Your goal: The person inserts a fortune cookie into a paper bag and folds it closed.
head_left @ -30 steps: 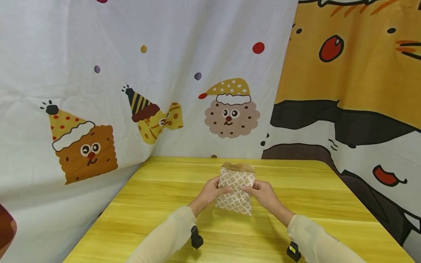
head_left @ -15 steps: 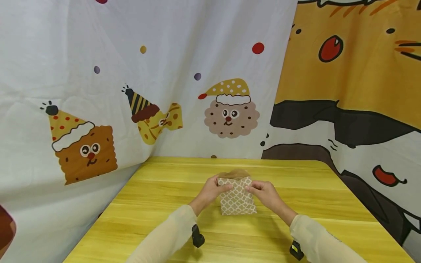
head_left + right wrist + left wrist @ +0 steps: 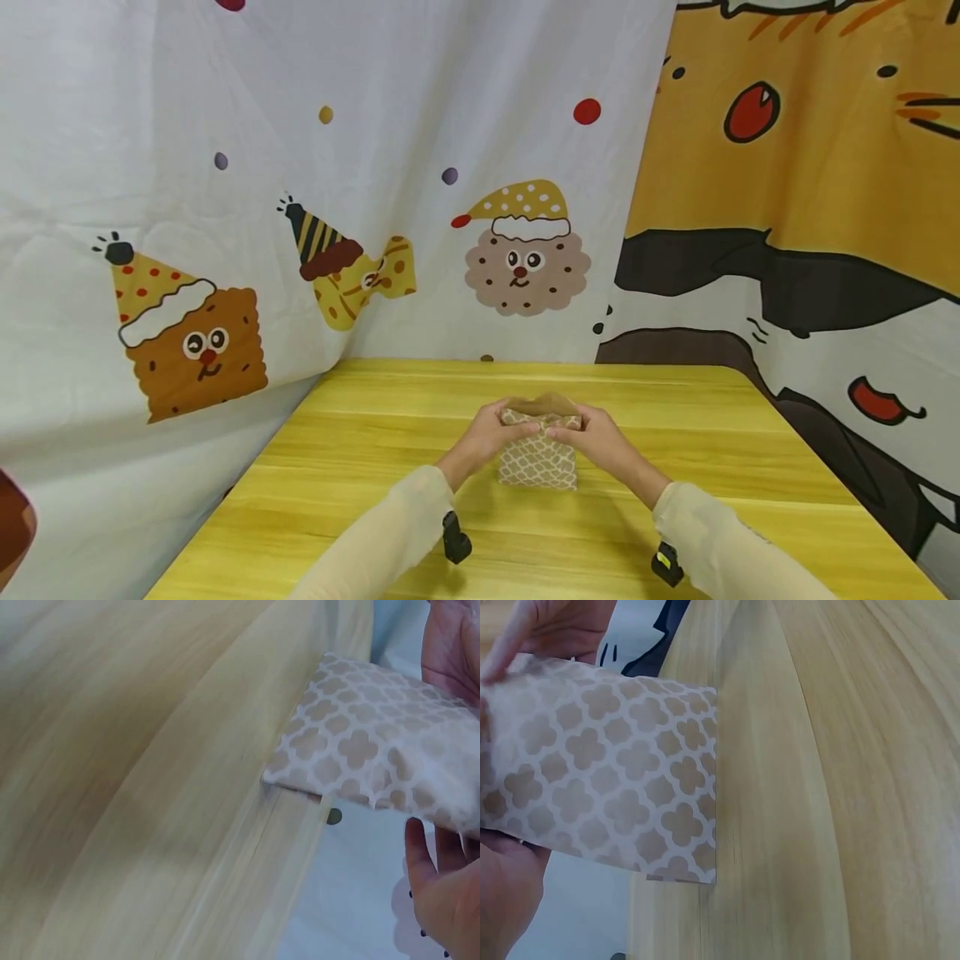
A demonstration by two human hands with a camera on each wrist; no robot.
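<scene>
A small brown paper bag [image 3: 538,462] with a white lattice pattern stands upright between the two hands in the head view. Its unfolded mouth [image 3: 542,405] faces up, and the inside cannot be seen. My left hand [image 3: 487,437] grips the upper left side, thumb across the front and fingers behind. On the upper right side, my right hand [image 3: 603,442] holds it the same way, the thumbs nearly meeting. In the left wrist view the bag's patterned face [image 3: 604,761] shows its bottom edge close to the tabletop; whether it touches I cannot tell.
A yellow wood-grain table [image 3: 360,467] lies under the hands. Behind it hangs a white curtain [image 3: 390,125] with cartoon prints, and a yellow and black printed part [image 3: 810,183] hangs at the right. A black wrist camera [image 3: 454,537] is worn under the left sleeve.
The bag has come lower and straightened from its tilt, and its mouth gapes wider. My right hand shifted its grip at the upper edge, and the thumbs have moved closer together.
</scene>
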